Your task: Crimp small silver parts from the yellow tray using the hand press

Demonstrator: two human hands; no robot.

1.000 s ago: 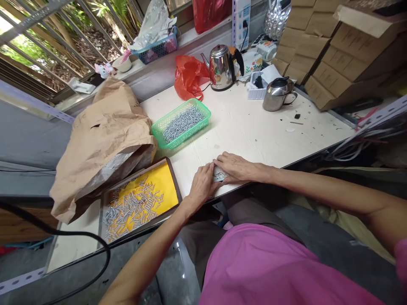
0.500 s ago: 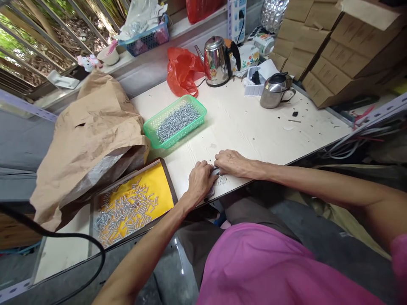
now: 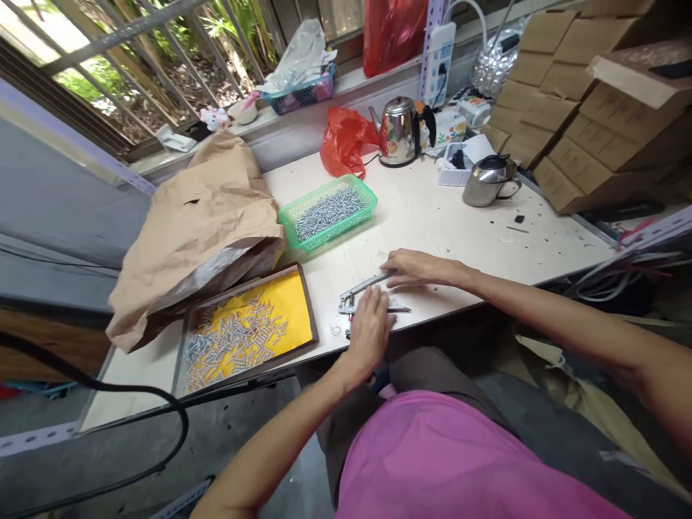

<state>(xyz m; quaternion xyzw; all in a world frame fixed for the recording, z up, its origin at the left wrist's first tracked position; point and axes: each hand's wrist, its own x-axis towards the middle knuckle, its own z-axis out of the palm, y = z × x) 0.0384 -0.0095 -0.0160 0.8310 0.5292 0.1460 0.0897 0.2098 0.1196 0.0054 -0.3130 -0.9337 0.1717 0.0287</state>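
to work this metal tool [image 3: 363, 288] well, i think i should let my left hand [image 3: 370, 324] bear straight down, so the tool can't skate on the pale table [image 3: 427, 216]. my right hand [image 3: 416, 267] should, to my mind, guide only the tip of the far bar, lightly and in line, without wrenching it sideways. i'd also mind where the two bars meet, since skin could get nipped there, and the table's edge, which is near.

my left fingers lie side by side across the tool, pointing away from me; they cover its middle, so i can't tell whether they grip it or merely press. my right fingers are drawn in, pinching the tip of the far bar with the thumb below.

the tool lies flat at the near side of the table. its joined end sticks out to the left of my left fingers, the far bar slants from there past my left fingertips to my right ones, and the near bar's thin end shows to the right of my left hand. a small clear scrap [image 3: 336, 331] sits just beside the joined end. further left is the tray [image 3: 311, 313] of screws [image 3: 238, 335], apart from both hands.
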